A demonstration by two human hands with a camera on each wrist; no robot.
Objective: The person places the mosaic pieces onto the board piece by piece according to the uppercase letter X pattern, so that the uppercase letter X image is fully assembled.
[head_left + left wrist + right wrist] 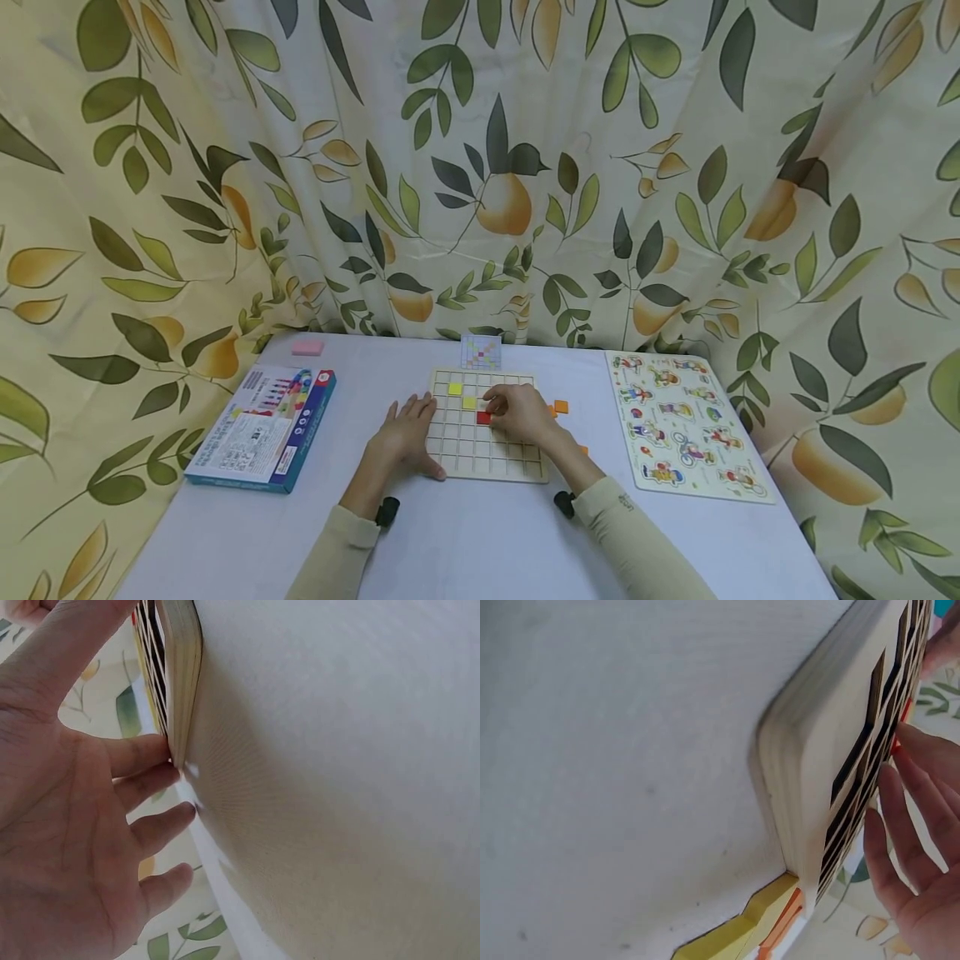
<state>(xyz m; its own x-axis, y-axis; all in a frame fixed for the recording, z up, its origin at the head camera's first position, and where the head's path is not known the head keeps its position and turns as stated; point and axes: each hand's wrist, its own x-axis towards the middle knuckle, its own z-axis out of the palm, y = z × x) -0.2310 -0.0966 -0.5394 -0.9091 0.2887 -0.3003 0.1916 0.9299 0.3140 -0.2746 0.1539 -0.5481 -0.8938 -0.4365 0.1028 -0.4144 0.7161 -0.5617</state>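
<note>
A square wooden grid board (495,469) lies on the table, with two yellow tiles (455,389) and a red tile (483,418) in its cells. My left hand (405,435) spreads along the board's left side. Its fingertips touch the wooden edge (186,682), and its thumb reaches the near left corner. Over the middle of the board is my right hand (521,412), fingers bent and tips together at the red tile. In the right wrist view the right hand (922,817) pinches a bit of red at its fingertips; most of that piece is hidden.
Orange tiles (561,407) lie right of the board, partly behind the right forearm. A small pattern card (481,352) stands behind it. At left are a boxed set (258,429) and a pink block (307,347). A picture puzzle board (690,425) lies at right, before a leafy curtain (480,275).
</note>
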